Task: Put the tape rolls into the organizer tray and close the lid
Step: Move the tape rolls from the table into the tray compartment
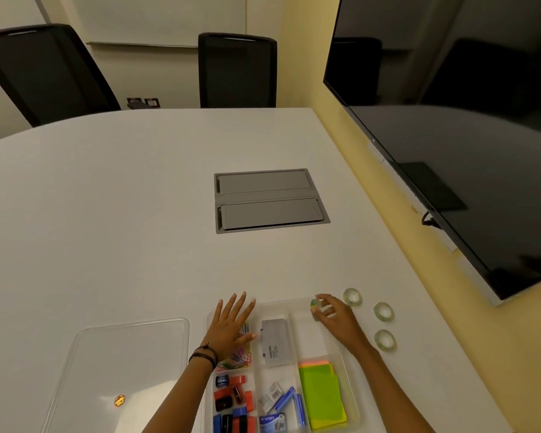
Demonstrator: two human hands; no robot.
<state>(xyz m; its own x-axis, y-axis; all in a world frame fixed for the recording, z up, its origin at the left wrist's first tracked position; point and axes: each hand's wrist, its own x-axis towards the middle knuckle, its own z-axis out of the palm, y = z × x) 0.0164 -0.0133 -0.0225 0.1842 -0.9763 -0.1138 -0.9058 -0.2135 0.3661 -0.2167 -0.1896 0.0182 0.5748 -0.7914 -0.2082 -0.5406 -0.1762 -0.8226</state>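
Head view: left hand (231,326) lies flat, palm down, fingers (242,303) spread wide and holding nothing, on the far-left part of the clear organizer tray (352,389), w/ coloured paper clips (236,359) showing just under the palm and thumb. A dark bracelet (203,354) sits on that wrist.

Right hand (333,317) is over the far-right compartment of the tray, thumb and fingertips (320,297) pinched round a small tape roll (314,304) (looks greenish; can't tell if it touches the tray floor).

Right of those fingertips, three more tape rolls lie flat on the white table (122,214), outside the tray: one (352,297) just beside the fingertips, one (384,311) further right, one (387,340) nearer the person, beside the right wrist. None touch each other.

Between the two hands, in the mid compartment, a grey card box (275,342). Nearer the person than the fingers: red, blue and black sharpeners (230,401) on the left side, staple boxes (278,407) in the middle, green and yellow sticky notes (322,398) on the right.

Clear lid (122,370) lies flat on the table, left of the left hand and apart from the tray, w/ an orange sticker (119,400) on it.

Well beyond the fingertips, a grey cable hatch (269,200) sits in the table.
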